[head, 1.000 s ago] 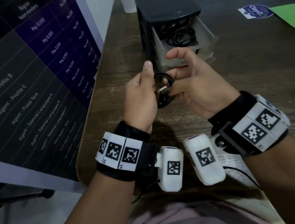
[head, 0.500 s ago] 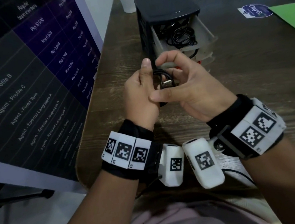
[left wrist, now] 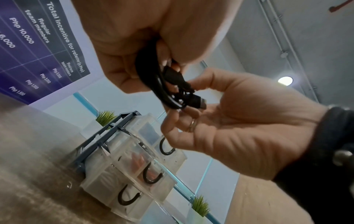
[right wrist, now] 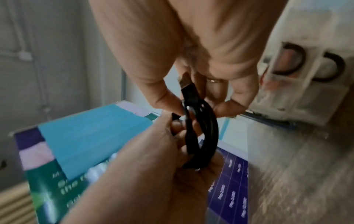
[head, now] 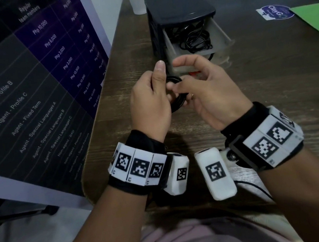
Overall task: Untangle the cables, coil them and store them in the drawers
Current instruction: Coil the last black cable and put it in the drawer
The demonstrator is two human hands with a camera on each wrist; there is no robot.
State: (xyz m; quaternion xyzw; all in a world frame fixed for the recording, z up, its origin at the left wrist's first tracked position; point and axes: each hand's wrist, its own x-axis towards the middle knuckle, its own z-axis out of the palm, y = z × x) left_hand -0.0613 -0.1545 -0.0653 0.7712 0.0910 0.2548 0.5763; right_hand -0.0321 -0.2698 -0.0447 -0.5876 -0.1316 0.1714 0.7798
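Note:
A small coil of black cable (head: 178, 98) (left wrist: 162, 91) (right wrist: 203, 136) hangs between both hands above the wooden desk. My left hand (head: 152, 99) grips the coil with curled fingers, thumb raised. My right hand (head: 200, 87) pinches the cable's plug end (right wrist: 188, 87) (left wrist: 197, 100) against the coil with thumb and fingers. Just beyond the hands stands the dark drawer unit (head: 179, 11), its top drawer (head: 222, 32) pulled out and holding several black cables (head: 194, 38). The lower translucent drawers (left wrist: 134, 174) look pushed in.
A large printed board (head: 28, 76) leans along the desk's left edge. A white plant pot (head: 139, 0) stands behind the drawer unit. A green sheet (head: 317, 19) and a round sticker (head: 275, 12) lie at the far right. Bare wood (head: 271, 87) lies right of the hands.
The right thumb has lifted off the front of the coil and the fingers now wrap the plug end against its far side. Both hands stay in front of the drawers.

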